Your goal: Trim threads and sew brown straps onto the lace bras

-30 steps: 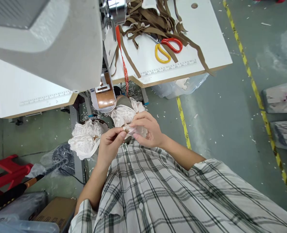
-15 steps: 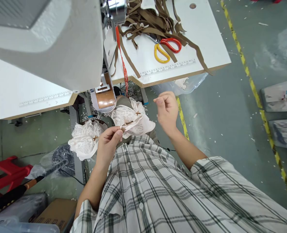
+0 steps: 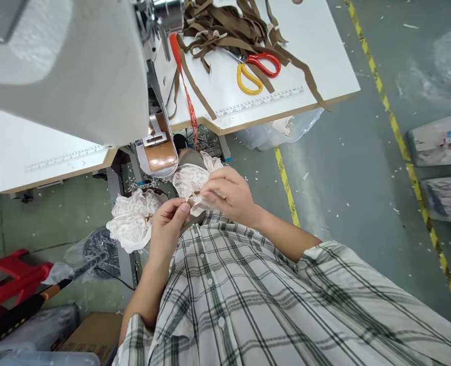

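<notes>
A white lace bra [image 3: 189,179] with brown trim lies across my lap below the sewing machine. My left hand [image 3: 169,218] is closed, thumb and fingertip pinching a small brown end of the bra's trim. My right hand [image 3: 231,197] is over the bra's right part, its fingers bent toward the left hand. Motion smears those fingertips, so whether they grip the fabric cannot be made out. The second lace cup piece [image 3: 131,223], white with a small brown bow, hangs to the left of my left hand.
Above stands the sewing machine [image 3: 95,76] on a white table [image 3: 248,109]. Red-and-yellow-handled scissors [image 3: 250,79] lie by a heap of brown straps [image 3: 225,25]. A red ribbon [image 3: 187,91] hangs at the machine. A plastic bag [image 3: 263,136] hangs under the table edge. A red stool [image 3: 7,277] is at left.
My right hand has come left and down from beside the table edge to the bra. My left hand keeps its pinch in nearly the same place. The view has shifted slightly.
</notes>
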### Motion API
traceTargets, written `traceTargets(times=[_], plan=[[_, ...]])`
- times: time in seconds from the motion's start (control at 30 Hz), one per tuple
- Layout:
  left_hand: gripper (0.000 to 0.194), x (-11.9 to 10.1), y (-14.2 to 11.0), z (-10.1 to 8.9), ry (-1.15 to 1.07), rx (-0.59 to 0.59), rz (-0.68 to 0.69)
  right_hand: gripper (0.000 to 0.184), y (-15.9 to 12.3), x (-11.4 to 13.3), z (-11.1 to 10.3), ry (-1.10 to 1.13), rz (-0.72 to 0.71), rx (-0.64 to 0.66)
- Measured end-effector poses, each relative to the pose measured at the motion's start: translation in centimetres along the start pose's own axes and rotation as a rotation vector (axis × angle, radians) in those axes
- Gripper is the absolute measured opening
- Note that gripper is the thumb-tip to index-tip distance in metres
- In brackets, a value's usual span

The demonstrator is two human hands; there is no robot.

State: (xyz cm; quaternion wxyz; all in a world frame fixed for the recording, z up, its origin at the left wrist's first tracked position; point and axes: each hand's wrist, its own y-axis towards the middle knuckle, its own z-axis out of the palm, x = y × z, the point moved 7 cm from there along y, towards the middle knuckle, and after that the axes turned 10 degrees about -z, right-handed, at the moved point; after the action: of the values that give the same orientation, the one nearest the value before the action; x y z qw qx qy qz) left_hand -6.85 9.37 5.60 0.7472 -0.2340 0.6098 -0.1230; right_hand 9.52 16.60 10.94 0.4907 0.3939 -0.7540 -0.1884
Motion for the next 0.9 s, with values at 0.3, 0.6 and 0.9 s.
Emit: traceTargets(times=[0.3, 0.6, 0.9], plan=[[0.021, 0.4, 0.2, -0.1, -0.059, 0.021, -0.029, 0.041, -1.7, -4.2, -3.9, -0.062, 0.206, -0.200], [0.034, -1.4, 1.4, -0.8, 0.159, -0.077, 0.114, 0.036, -4.3, -5.0, 3.4, -0.077, 0.299, 0.779], [0.081, 9.6, 5.2, 1.9, 1.086, -0.033, 0.558, 0.062, -9.8, -9.2, 1.2, 0.827, 1.182, -0.039]])
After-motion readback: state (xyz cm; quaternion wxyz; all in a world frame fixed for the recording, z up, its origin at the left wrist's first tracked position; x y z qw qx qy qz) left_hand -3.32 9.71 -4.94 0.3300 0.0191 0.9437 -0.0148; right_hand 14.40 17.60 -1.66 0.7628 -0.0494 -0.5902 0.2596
